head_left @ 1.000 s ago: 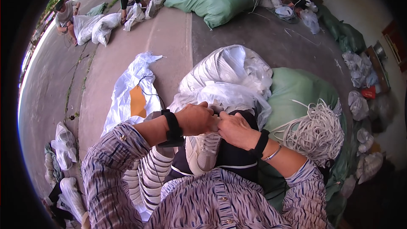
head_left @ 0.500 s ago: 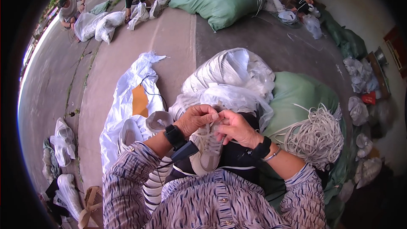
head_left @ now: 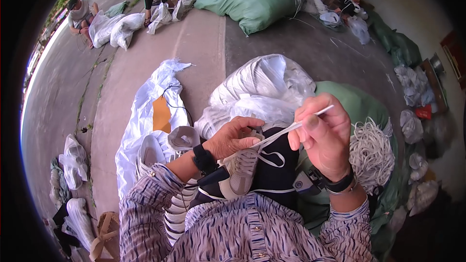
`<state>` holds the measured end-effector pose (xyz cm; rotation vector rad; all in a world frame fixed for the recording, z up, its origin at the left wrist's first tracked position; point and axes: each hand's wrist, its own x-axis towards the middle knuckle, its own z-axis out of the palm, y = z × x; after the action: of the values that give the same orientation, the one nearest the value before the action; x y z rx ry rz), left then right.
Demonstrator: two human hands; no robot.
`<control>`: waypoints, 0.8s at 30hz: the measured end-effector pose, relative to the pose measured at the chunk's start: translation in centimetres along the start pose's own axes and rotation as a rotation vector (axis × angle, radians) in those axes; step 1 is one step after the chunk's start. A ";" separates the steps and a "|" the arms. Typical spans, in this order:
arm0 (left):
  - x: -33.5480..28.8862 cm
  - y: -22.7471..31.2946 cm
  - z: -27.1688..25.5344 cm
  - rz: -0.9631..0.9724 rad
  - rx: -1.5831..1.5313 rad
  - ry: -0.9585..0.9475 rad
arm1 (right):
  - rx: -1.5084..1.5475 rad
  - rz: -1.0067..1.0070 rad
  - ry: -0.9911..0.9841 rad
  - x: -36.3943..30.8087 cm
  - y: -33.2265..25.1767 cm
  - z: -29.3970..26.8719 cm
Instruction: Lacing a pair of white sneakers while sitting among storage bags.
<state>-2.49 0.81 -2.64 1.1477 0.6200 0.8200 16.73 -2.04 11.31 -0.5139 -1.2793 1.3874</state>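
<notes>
A beige sneaker (head_left: 237, 178) rests on my lap with its toe toward me. My left hand (head_left: 230, 138) grips its upper end, thumb and fingers around the opening. From the sneaker's upper eyelets a pale shoelace (head_left: 275, 137) runs taut up to the right. My right hand (head_left: 324, 133) is raised and pinches that lace, whose tip sticks out past the fingers. A loose loop of lace hangs beside the sneaker, over my dark trousers. Two more sneakers (head_left: 184, 138) stand left of my left wrist.
A white sack (head_left: 155, 85) with an orange piece (head_left: 160, 115) on it lies to the left. Ahead sits a clear bag of laces (head_left: 272, 75). At right, a tangled lace pile (head_left: 373, 155) rests on a green sack (head_left: 347, 99). Other people sit farther off.
My right hand has moved right and up from the sneaker, drawing the lace out taut. My left hand has shifted from the lace onto the sneaker's upper end.
</notes>
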 end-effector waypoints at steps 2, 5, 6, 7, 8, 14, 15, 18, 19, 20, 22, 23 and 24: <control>-0.3 2.9 1.6 0.310 0.548 -0.116 | -0.028 -0.118 -0.099 -0.9 -2.1 1.1; -0.1 6.0 3.4 0.205 0.473 -0.211 | -0.228 -0.104 -0.144 -2.3 -2.1 -0.3; 0.0 5.9 3.4 0.184 0.367 -0.196 | -0.193 -0.127 -0.066 -2.4 -1.9 -0.7; 0.1 5.7 3.0 0.204 0.275 -0.066 | -0.231 -0.174 0.002 -2.3 -1.7 -1.5; -0.4 6.3 2.0 0.082 0.171 0.031 | -0.270 -0.222 0.071 -2.2 -1.6 -2.7; -3.1 4.4 -3.8 -0.040 -0.119 0.643 | 0.283 0.129 0.374 -7.1 1.1 -15.6; -3.8 3.9 -4.6 -0.032 -0.109 0.657 | 0.352 0.235 0.343 -8.0 1.8 -17.0; -4.8 3.0 -5.6 -0.050 -0.189 0.666 | -0.292 0.487 0.542 -7.4 3.4 -13.9; -4.9 2.9 -6.0 -0.056 -0.188 0.659 | -0.329 0.520 0.454 -7.2 4.2 -13.2; -4.8 2.9 -6.0 -0.065 -0.175 0.640 | -0.365 0.552 0.366 -7.0 5.1 -12.7; -4.6 3.3 -6.0 -0.032 -0.211 0.848 | -0.512 0.486 0.318 -6.1 7.4 -11.1; -4.8 3.0 -7.2 0.016 -0.234 0.793 | -0.561 0.407 0.293 -5.9 8.5 -10.6; -5.1 2.7 -8.4 0.084 -0.287 0.774 | -0.612 0.328 0.259 -5.6 9.5 -9.8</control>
<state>-12.67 1.64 -2.58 0.5704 1.0478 1.3926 22.76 -1.10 -2.16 -1.3265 -1.4367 1.1177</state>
